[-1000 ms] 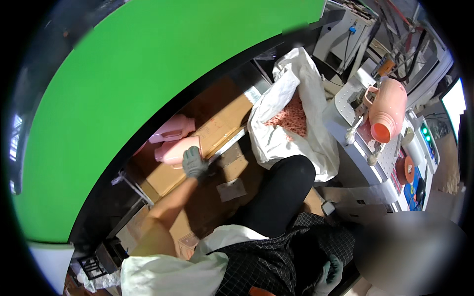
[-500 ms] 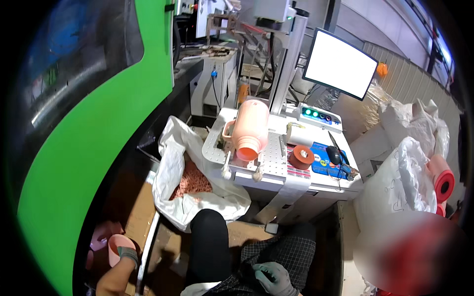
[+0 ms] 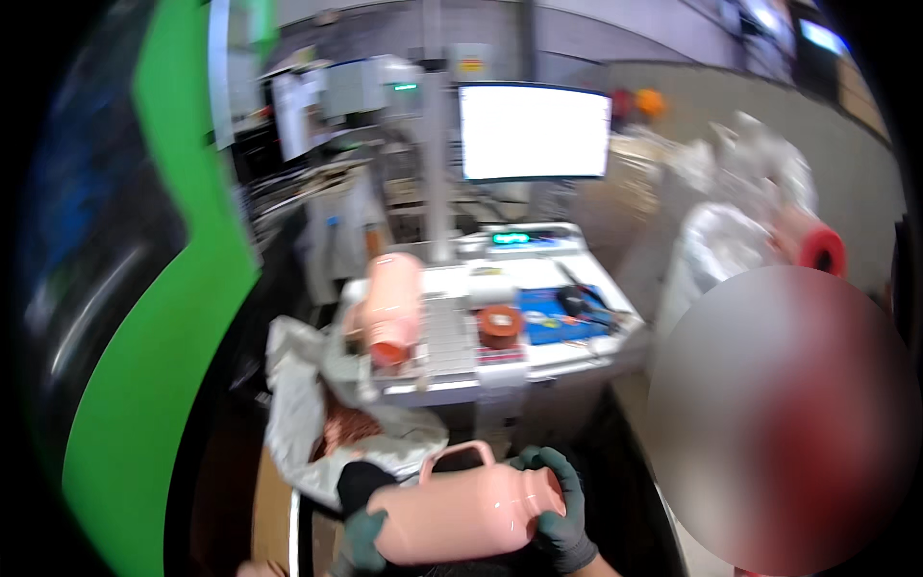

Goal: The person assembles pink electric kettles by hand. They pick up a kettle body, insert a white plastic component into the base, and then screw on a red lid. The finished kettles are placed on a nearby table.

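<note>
A pink jug shell with a loop handle lies on its side over my lap, its open neck pointing right. My left hand, in a grey-green glove, grips its base end. My right hand, gloved alike, wraps round the neck end, thumb below and fingers above. A second pink jug rests tilted on the white worktable, its open mouth toward me. Neither hand touches that one.
A white sack holding pink pieces stands below the table's left side. On the table are a brown tape roll, a blue mat and a mouse. A monitor stands behind. A green machine panel rises at left; white bags stand at right.
My left hand has come up from the pink containers at lower left, and my right hand has left my lap. Both now hold a pink jug in front of me. The view has shifted.
</note>
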Action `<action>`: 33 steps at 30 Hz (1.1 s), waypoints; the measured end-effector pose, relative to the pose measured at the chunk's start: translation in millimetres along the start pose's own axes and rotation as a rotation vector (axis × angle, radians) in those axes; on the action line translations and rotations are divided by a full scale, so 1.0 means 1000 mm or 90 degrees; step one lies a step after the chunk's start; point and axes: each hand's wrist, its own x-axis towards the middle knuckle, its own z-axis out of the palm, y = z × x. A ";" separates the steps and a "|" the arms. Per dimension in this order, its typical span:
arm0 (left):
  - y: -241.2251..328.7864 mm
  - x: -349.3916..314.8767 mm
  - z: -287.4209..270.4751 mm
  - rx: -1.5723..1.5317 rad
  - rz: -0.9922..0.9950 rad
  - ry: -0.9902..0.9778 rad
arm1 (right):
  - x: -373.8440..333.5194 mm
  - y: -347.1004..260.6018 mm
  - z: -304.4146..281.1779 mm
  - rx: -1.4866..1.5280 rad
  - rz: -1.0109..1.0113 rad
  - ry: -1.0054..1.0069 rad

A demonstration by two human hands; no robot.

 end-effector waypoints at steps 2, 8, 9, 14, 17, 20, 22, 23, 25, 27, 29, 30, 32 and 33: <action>0.026 -0.001 0.057 0.241 0.084 -0.042 | -0.009 -0.032 0.013 -0.172 0.098 0.092; 0.151 -0.037 0.158 0.113 0.410 -0.313 | -0.071 -0.003 0.009 -0.570 0.018 -0.079; 0.145 -0.018 0.162 0.333 0.598 -0.341 | -0.069 -0.011 0.020 -0.524 0.044 -0.024; 0.140 -0.001 0.169 0.345 0.611 -0.418 | -0.071 -0.035 0.004 -0.681 -0.095 0.081; 0.154 0.005 0.186 0.432 0.652 -0.511 | -0.073 -0.053 -0.001 -0.759 0.043 -0.164; 0.168 0.000 0.206 0.427 0.655 -0.563 | -0.056 -0.076 -0.011 -0.766 0.313 -0.299; 0.152 -0.002 0.205 0.430 0.654 -0.531 | -0.036 -0.089 -0.007 -0.770 0.417 -0.339; 0.145 -0.005 0.204 0.431 0.647 -0.509 | -0.032 -0.090 -0.006 -0.770 0.473 -0.367; 0.136 -0.007 0.201 0.431 0.603 -0.485 | -0.034 -0.082 -0.008 -0.798 0.439 -0.359; 0.134 -0.004 0.200 0.396 0.540 -0.458 | -0.041 -0.080 -0.005 -0.863 0.405 -0.381; 0.130 -0.008 0.203 0.373 0.581 -0.422 | -0.040 -0.090 0.008 -0.914 0.434 -0.350; 0.131 -0.009 0.204 0.362 0.531 -0.476 | -0.044 -0.096 0.009 -0.914 0.388 -0.372; 0.131 -0.022 0.198 0.372 0.488 -0.522 | -0.056 -0.099 0.001 -0.886 0.292 -0.394; 0.127 -0.022 0.197 0.381 0.488 -0.529 | -0.064 -0.096 -0.006 -0.868 0.267 -0.394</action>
